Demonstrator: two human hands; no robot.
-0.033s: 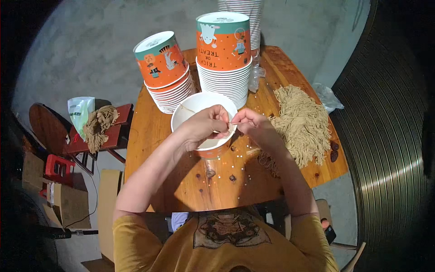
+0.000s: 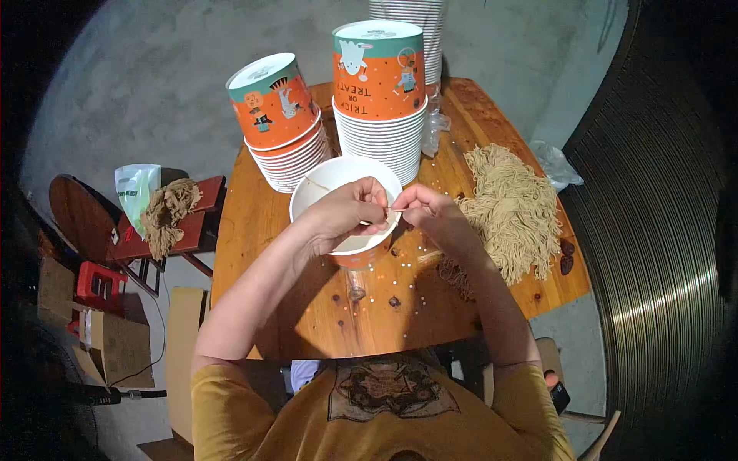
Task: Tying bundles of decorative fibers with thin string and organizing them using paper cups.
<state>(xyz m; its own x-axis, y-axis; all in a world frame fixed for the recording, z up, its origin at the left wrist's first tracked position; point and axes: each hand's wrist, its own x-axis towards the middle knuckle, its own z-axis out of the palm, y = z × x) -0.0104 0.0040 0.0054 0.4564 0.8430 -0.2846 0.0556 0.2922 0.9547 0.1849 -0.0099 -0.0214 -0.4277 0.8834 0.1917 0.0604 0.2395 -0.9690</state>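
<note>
A white-lined paper bucket (image 2: 311, 203) with an orange outside stands upright on the wooden table in front of me. One end of a tan cord (image 2: 316, 183) shows against its inner left wall. My left hand (image 2: 355, 209) reaches over the bucket, its fingers pinched on cord at the right side of the rim. From the right, my right hand (image 2: 429, 209) pinches the same thin strand, its fingertips almost touching the left ones. The fingers partly hide the strand where it meets the rim. To the right lies a loose heap of tan cords (image 2: 511, 215).
Behind the bucket stand upside-down stacks of orange paper buckets (image 2: 380, 84), (image 2: 273, 115) on the wooden table (image 2: 307, 315). Small white bits are scattered on it. At the left, a red bench (image 2: 181, 234) holds a plastic bag (image 2: 137, 192) and more cords (image 2: 169, 213).
</note>
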